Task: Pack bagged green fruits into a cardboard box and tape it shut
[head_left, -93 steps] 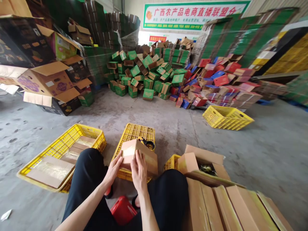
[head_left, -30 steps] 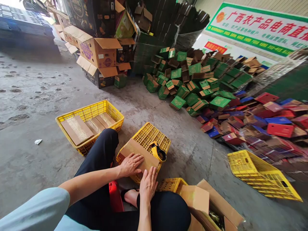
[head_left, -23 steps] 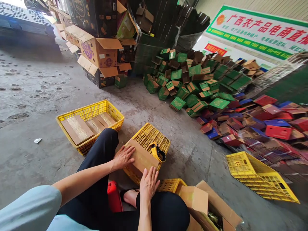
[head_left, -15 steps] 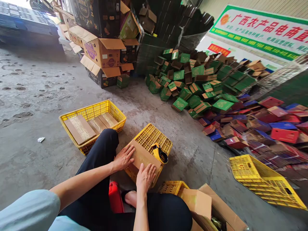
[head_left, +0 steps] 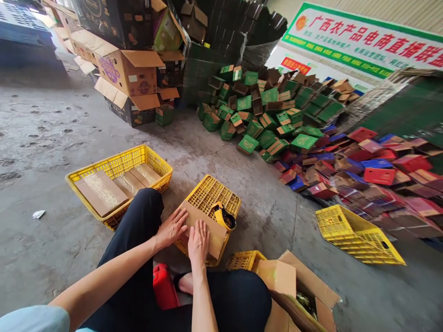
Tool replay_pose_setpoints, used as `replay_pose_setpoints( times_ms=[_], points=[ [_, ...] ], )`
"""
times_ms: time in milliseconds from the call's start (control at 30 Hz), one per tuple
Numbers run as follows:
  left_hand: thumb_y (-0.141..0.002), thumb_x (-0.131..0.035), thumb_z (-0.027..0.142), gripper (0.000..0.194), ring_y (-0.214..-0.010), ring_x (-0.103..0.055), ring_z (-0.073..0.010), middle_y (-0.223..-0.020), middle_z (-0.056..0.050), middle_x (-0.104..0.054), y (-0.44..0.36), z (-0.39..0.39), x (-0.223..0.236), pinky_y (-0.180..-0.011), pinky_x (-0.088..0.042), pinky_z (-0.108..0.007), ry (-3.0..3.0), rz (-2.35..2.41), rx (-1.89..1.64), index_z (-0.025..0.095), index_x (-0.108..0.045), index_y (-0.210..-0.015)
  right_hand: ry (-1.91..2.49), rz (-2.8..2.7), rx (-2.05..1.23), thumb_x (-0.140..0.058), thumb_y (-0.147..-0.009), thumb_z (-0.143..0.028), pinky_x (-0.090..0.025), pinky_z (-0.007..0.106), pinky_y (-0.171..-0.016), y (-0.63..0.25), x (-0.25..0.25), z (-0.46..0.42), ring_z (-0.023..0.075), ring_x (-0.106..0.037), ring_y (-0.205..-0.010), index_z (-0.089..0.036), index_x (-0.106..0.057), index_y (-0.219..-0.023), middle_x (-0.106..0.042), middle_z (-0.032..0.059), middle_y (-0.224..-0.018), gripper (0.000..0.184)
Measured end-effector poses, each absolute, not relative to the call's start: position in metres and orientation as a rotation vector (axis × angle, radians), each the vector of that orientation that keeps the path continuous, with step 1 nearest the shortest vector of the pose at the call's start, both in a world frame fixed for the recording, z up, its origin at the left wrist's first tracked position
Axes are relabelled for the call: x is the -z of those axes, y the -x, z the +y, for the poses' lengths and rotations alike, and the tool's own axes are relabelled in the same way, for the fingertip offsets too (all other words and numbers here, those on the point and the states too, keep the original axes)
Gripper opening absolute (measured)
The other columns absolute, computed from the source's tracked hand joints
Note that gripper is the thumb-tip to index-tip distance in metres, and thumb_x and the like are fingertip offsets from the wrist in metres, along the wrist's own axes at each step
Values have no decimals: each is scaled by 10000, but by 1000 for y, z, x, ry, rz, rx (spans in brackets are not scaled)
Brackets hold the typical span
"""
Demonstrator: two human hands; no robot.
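Observation:
Both my hands lie flat on a brown cardboard box (head_left: 215, 236), which rests on an upturned yellow crate (head_left: 204, 191) between my knees. My left hand (head_left: 172, 226) is at the box's left end, fingers stretched out. Nearer the middle of the box, my right hand (head_left: 199, 242) presses down with its fingers extended. A yellow and black tape dispenser (head_left: 224, 216) stands on the crate, close against the far side of the box. To the left, a yellow basket (head_left: 81, 174) holds several taped cardboard boxes (head_left: 102, 191).
An open cardboard carton (head_left: 308, 295) with dark contents stands by my right knee, beside another yellow crate (head_left: 244, 260). A red object (head_left: 164, 286) lies between my legs. Farther right is a tilted yellow crate (head_left: 356, 240). Heaped green boxes (head_left: 249, 144) and red and blue boxes (head_left: 379, 175) lie behind.
My right hand has slid left along the box, closer to my left hand. My left hand stays at the box's left end. The whole view has shifted a little to the right.

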State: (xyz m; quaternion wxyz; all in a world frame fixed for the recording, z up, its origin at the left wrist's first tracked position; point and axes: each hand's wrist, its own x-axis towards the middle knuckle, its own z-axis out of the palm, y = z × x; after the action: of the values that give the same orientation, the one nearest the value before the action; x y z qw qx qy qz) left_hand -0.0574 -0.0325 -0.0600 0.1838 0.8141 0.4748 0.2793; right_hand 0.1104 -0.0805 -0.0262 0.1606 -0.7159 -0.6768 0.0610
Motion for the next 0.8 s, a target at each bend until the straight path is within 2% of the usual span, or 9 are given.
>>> replay_pose_setpoints(
  times_ms=[133,200,267,333,467,633,733,800],
  points=[
    [-1106,-370,594,648,-1648,-172,-325,-1687,-126,-427,56,-35,63,-1298,-339,-581,-2276,1357,-808,172,-516,-1575,2166,-1714,-24,-135,-1112,-519,-361,591,-1223,-157,39,-105,381,-451,-1523,-39,-548,-1546,-520,254,-1598,768],
    [-1104,-345,612,663,-1653,-144,-333,-1688,-126,-427,55,-34,65,-1299,-322,-600,-2277,1367,-805,174,-524,-1568,2141,-1616,-1,-122,-1082,-633,-388,546,-1221,-176,52,-113,395,-415,-1544,37,-517,-1541,-466,304,-1618,902],
    [-1103,-318,625,689,-1651,-146,-346,-1698,-135,-408,55,-34,67,-1298,-316,-598,-2272,1390,-805,159,-516,-1571,2118,-1521,-16,-140,-1054,-710,-417,490,-1211,-189,64,-116,380,-425,-1541,47,-470,-1565,-404,318,-1652,971],
    [-1105,-288,627,720,-1645,-178,-356,-1708,-161,-381,53,-33,70,-1292,-327,-582,-2264,1420,-816,130,-490,-1585,2096,-1452,-35,-153,-1031,-755,-437,472,-1193,-196,74,-116,377,-456,-1521,60,-418,-1588,-403,336,-1643,1022],
    [-1108,-246,621,768,-1632,-220,-376,-1701,-219,-366,49,-32,78,-1275,-341,-584,-2293,1473,-846,68,-442,-1602,2084,-1390,-153,-212,-999,-785,-457,478,-1163,-201,78,-111,380,-515,-1469,51,-361,-1617,-499,330,-1574,1051],
    [-1093,-317,623,808,-1636,-189,-396,-1704,-248,-344,47,-29,86,-1281,-317,-576,-2407,1529,-796,17,-387,-1622,2068,-1116,-571,-477,-886,-794,-416,454,-1203,-199,51,-105,376,-499,-1485,-53,-303,-1672,-446,236,-1653,1094],
    [-1083,-349,632,826,-1631,-198,-409,-1705,-260,-335,48,-28,87,-1282,-308,-564,-2448,1526,-747,3,-392,-1617,2030,-959,-717,-631,-821,-719,-394,445,-1216,-194,30,-104,399,-489,-1487,-54,-347,-1652,-451,238,-1649,1101],
    [-1079,-347,645,838,-1628,-207,-414,-1703,-261,-337,49,-27,88,-1280,-304,-563,-2462,1519,-728,4,-394,-1617,1992,-942,-718,-637,-829,-692,-401,438,-1201,-191,19,-108,408,-521,-1454,-27,-432,-1599,-508,257,-1600,1037]
  ],
)
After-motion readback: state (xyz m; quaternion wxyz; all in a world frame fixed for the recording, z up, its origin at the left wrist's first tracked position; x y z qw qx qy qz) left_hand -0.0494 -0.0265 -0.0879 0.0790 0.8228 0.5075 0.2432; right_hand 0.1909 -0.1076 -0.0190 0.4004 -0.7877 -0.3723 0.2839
